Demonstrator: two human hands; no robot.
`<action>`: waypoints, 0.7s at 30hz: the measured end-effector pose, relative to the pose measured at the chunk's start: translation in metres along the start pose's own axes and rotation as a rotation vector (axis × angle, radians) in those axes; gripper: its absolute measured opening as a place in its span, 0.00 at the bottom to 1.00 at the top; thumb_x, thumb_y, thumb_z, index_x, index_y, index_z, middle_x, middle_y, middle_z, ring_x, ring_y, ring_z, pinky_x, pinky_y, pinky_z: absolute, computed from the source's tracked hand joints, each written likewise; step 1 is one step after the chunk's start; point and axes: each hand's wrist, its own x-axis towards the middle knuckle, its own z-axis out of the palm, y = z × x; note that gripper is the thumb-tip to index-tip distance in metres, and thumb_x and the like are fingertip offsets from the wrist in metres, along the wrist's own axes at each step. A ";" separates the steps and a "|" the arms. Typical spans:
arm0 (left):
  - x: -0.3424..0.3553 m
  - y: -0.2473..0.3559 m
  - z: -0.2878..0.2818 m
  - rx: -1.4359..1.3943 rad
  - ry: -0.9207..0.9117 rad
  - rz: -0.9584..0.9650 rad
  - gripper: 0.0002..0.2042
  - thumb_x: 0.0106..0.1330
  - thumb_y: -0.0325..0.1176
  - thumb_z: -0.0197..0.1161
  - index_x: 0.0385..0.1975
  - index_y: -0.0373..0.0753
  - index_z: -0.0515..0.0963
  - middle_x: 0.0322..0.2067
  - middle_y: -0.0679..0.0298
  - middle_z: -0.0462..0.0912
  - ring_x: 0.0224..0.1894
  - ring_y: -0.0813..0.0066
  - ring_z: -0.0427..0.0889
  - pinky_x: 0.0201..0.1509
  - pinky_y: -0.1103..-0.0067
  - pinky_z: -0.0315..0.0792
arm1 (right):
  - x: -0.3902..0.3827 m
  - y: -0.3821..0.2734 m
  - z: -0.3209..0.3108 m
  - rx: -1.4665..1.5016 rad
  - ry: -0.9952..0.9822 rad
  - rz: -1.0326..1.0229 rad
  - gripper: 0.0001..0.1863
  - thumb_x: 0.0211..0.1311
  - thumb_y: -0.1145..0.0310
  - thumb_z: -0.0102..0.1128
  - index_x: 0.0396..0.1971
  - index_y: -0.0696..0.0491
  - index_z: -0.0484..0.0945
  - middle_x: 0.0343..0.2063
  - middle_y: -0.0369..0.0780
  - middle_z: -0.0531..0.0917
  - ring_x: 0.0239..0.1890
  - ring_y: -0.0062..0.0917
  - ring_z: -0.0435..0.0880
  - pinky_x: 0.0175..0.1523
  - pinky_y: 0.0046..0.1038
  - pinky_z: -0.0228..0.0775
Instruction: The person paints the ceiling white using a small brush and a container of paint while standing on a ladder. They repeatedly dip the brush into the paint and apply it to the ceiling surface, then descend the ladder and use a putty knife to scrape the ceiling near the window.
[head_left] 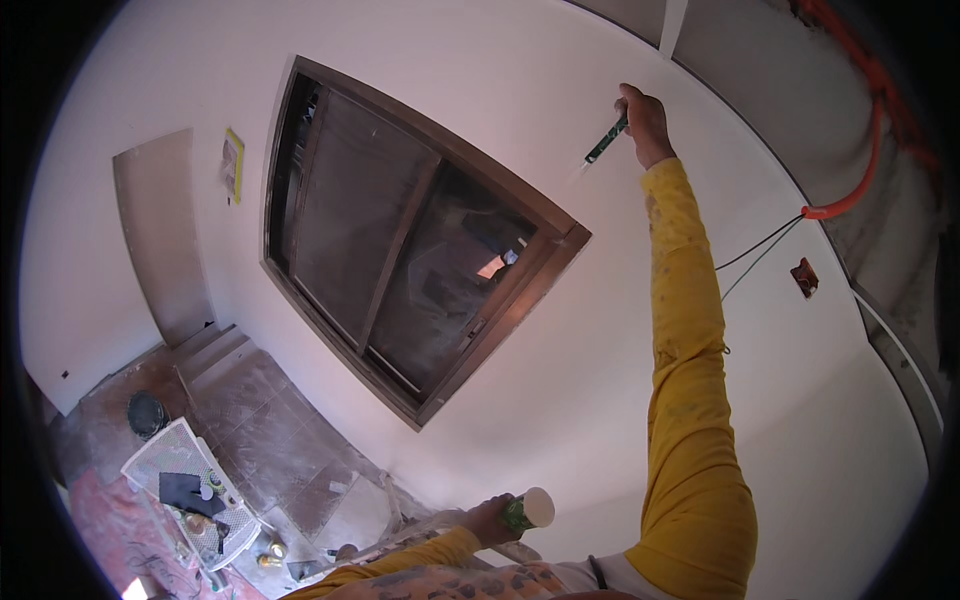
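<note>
High up at the white wall [610, 300], my right hand [647, 122] is closed around a slim tool [606, 138] with a dark green and black body. Its narrow pale tip points down and left, at or very near the wall; I cannot tell whether it touches. A faint smudge shows on the wall beside the tip. Low in the view, my left hand [488, 521] grips a green and white paper cup [518, 514]. The cup is tilted with its round pale mouth turned to the right, and what it holds cannot be made out.
A brown-framed sliding window [400, 240] fills the wall's middle. From an orange conduit [850, 198] at right, loose wires [758, 252] hang near a wall box [803, 278]. Below left stand a white perforated table [170, 452] bearing several items, and a dark bucket [147, 413].
</note>
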 end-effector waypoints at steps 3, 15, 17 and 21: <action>0.007 -0.012 0.015 -0.002 -0.078 -0.037 0.33 0.49 0.47 0.74 0.55 0.41 0.71 0.47 0.49 0.81 0.51 0.48 0.81 0.56 0.61 0.76 | 0.016 0.009 0.000 0.885 -0.030 0.182 0.10 0.67 0.65 0.51 0.25 0.51 0.69 0.21 0.37 0.72 0.21 0.25 0.70 0.35 0.28 0.65; 0.004 -0.012 0.021 -0.012 0.034 -0.049 0.35 0.49 0.51 0.75 0.57 0.44 0.71 0.49 0.50 0.82 0.53 0.47 0.80 0.56 0.59 0.75 | 0.116 0.001 -0.004 1.552 -0.149 -0.083 0.05 0.55 0.81 0.51 0.33 0.59 0.69 0.29 0.45 0.77 0.27 0.31 0.72 0.34 0.33 0.66; -0.001 0.003 0.005 -0.024 -0.024 -0.090 0.36 0.49 0.52 0.74 0.58 0.45 0.71 0.49 0.50 0.82 0.53 0.47 0.81 0.57 0.59 0.75 | 0.117 0.000 -0.010 1.580 -0.175 -0.056 0.05 0.55 0.80 0.51 0.32 0.59 0.70 0.28 0.44 0.76 0.27 0.30 0.72 0.33 0.32 0.66; 0.001 0.019 -0.002 0.048 -0.058 -0.153 0.36 0.49 0.54 0.74 0.58 0.46 0.71 0.49 0.50 0.81 0.53 0.47 0.81 0.57 0.58 0.75 | 0.113 0.007 -0.026 1.589 -0.100 -0.067 0.06 0.54 0.80 0.51 0.32 0.59 0.70 0.26 0.43 0.75 0.26 0.28 0.71 0.32 0.29 0.65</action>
